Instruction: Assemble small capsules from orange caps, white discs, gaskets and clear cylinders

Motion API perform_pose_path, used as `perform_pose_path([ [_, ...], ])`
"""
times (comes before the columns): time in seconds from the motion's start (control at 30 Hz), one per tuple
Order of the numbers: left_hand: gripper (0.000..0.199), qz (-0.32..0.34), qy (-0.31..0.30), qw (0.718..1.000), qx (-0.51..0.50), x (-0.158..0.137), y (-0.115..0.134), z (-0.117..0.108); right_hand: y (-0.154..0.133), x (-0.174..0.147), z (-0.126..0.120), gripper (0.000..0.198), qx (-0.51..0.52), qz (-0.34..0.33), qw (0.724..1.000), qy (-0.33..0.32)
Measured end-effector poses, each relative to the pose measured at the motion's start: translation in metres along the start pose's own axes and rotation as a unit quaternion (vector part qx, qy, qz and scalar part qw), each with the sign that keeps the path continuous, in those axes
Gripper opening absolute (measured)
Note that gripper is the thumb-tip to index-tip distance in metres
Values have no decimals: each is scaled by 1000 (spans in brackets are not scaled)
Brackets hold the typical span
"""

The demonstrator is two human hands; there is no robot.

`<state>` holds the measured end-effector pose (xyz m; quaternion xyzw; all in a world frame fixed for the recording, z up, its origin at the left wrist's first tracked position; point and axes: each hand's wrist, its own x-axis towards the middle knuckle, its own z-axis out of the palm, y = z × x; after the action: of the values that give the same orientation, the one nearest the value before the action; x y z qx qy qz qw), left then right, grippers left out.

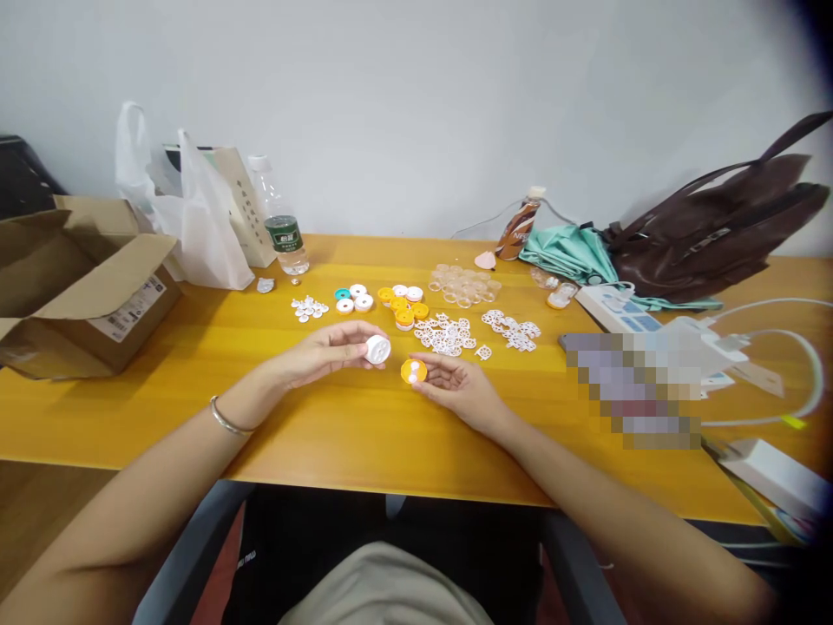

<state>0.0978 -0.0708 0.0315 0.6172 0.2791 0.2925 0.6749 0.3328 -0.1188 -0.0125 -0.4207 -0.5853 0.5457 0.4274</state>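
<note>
My left hand is closed on a round white plastic disc with holes or bumps in its face. Between the fingers of my right hand is a round orange plastic piece with white parts on its face. The two pieces are apart, held just above the table. Beyond them lie several orange and white round pieces, some stacked. Farther left is a small group of white and teal rings. Small white wheel-like parts are spread close to my right hand.
Clear plastic rings and small white pieces lie on the orange table. At left stand a cardboard box, a white bag and a water bottle. To the right are a drink bottle, brown bag and power strip.
</note>
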Motion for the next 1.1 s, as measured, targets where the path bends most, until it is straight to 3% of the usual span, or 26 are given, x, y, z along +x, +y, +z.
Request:
perform_pose_path([
  [0.13,29,-4,37,999,36,4,-2,7,2,0,1,42,2,-1,1000,1],
  [0.27,25,30,76,987,139,8,-8,14,3,0,2,41,9,-5,1000,5],
  [0.43,28,100,100,940,310,6,-14,31,5,0,4,43,4,2,1000,5],
  [0.57,28,112,103,907,394,3,-13,43,6,-1,6,44,1,-9,1000,5],
  [0.9,30,117,135,894,411,4,-18,48,11,0,5,44,-19,-18,1000,2],
  [1.1,29,111,117,889,428,3,-19,50,10,0,7,43,-17,-24,1000,-1],
])
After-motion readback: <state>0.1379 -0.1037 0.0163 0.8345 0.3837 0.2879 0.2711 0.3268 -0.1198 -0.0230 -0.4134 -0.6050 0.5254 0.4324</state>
